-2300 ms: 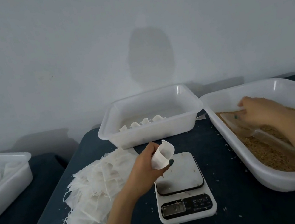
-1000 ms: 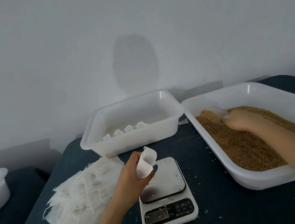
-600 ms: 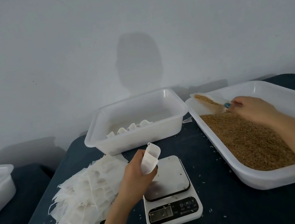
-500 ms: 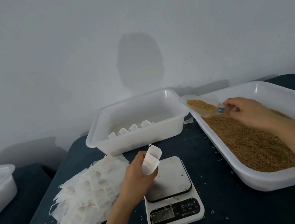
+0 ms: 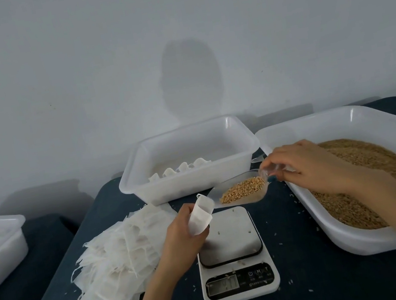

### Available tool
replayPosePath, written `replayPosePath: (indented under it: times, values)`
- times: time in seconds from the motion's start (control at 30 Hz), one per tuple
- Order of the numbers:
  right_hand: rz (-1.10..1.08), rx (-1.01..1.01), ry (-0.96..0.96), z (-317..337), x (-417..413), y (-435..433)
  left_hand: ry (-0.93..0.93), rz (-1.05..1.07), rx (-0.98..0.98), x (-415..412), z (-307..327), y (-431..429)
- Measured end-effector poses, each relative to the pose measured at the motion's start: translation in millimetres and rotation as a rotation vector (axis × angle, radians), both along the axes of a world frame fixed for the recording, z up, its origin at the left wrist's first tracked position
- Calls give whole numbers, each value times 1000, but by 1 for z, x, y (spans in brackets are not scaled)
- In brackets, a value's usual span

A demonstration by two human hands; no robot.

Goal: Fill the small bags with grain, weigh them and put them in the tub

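Clear plastic scoop [image 5: 217, 195] has swung left out of the big white plastic grain tray [image 5: 353, 241] since half a second ago; it's now over the dark blue tabletop [image 5: 321, 286], above the far edge of the white digital kitchen scale [image 5: 234, 257]. Right hand [image 5: 308, 167] pinches the scoop handle, fingers curled round it. Scoop carries a heap of brown grain [image 5: 243, 189], lip just beside the mouth of the small white mesh bag [image 5: 199, 215]; contact or not, can't tell. Left hand [image 5: 183, 239] grips that bag round its lower half, mouth open and tilted toward the scoop, above the scale's far left corner, same spot as before. Scale plate has a few stray grains on it; display unreadable. Behind the scale: white rectangular plastic tub [image 5: 185, 186] with a row of filled bags [image 5: 181, 168] inside. Left of the scale: loose pile of empty white bags [image 5: 121, 263] on the tabletop. More grain fills the tray
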State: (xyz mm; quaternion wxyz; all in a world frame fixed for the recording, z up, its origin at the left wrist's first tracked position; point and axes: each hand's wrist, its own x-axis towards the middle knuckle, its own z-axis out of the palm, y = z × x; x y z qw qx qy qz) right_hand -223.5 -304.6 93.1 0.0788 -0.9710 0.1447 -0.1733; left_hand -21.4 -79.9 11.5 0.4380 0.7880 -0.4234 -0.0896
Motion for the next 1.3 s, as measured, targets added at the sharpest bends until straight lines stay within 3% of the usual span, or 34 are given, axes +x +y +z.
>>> replayPosePath:
  times: [0.43,0.8,1.3]
  values:
    - [48,-440,28,39,15,18,-66,-147,23,-13,6,-7]
    - [90,-549,53,55,17,25,82,-237,-4,-22,6,-6]
    - [47,-514,31,57,10,15,112,-229,-19,-25,11,-4]
